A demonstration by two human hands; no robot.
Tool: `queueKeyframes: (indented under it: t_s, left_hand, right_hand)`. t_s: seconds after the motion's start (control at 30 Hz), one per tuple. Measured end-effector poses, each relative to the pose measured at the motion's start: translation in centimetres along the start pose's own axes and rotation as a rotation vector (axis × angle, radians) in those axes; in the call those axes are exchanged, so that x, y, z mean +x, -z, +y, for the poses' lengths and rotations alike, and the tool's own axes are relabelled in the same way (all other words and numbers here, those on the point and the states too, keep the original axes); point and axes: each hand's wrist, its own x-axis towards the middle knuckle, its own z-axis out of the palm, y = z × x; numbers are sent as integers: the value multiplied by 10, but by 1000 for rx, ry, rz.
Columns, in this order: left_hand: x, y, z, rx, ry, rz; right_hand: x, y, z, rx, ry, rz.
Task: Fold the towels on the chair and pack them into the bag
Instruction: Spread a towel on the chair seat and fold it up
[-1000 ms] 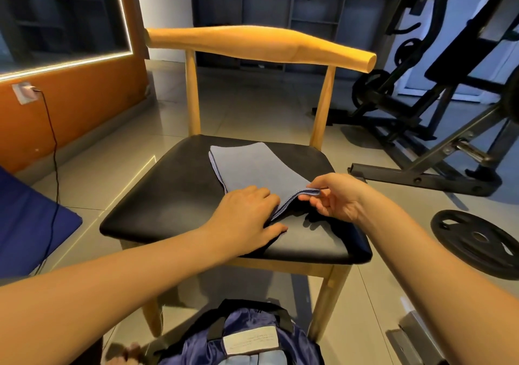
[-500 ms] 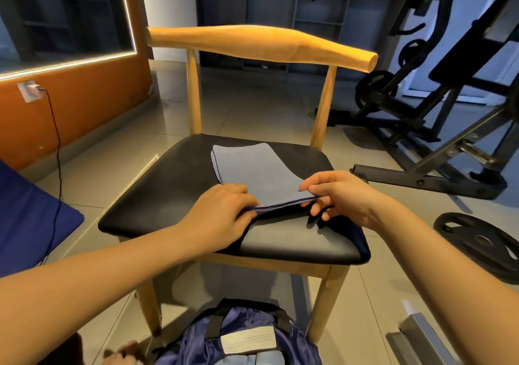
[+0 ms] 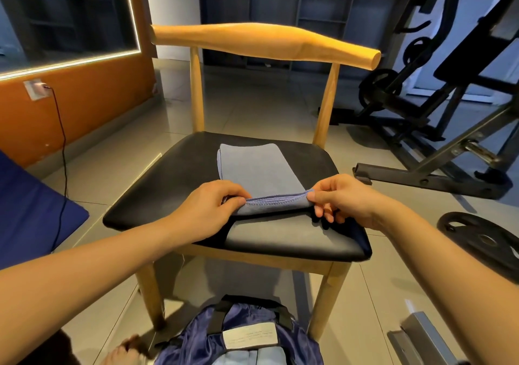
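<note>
Both grips, left hand and right hand, pinch the near hem corners of the towel lying on the chair seat (bag below). Lift evenly; land hem squarely on far edge.

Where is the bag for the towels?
In the head view, the blue bag sits on the floor at bottom centre, just in front of the chair.

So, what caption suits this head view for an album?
Left hand and right hand pinch the near edge of a blue towel on the chair, bag on floor.
</note>
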Motion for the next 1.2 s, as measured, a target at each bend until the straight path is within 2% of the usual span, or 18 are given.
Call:
queueKeyframes:
  t_s: [0.17, 0.3, 0.37, 0.47, 0.6, 0.73, 1.0, 1.1, 1.2]
  left_hand:
    - [7, 1, -2, -20, 95, -55]
    - [13, -1, -2, -15, 192, 6]
    - [13, -3, -2, 49, 180, 70]
    - [10, -5, -5, 159, 1, 182]
    - [5, -6, -14, 284, -307, 150]
    - [0, -3, -23, 371, -396, 86]
    - [-3, 3, -19, 406, -325, 99]
    - [-5, 7, -12, 267, -193, 79]
    - [-4, 11, -6, -3, 36, -10]
  right_hand:
    - [8, -7, -5, -79, -115, 107]
    - [18, -17, -7, -218, -157, 199]
    - [21, -21, -6, -332, -97, 266]
    - [20, -24, -1, -508, 152, 374]
    - [14, -24, 6, -768, 407, 339]
    - [5, -17, 11, -879, 473, 248]
    - [-1, -21, 7, -927, 483, 234]
    - [-1, -18, 0, -859, 388, 175]
    - [0, -19, -7, -741, 253, 87]
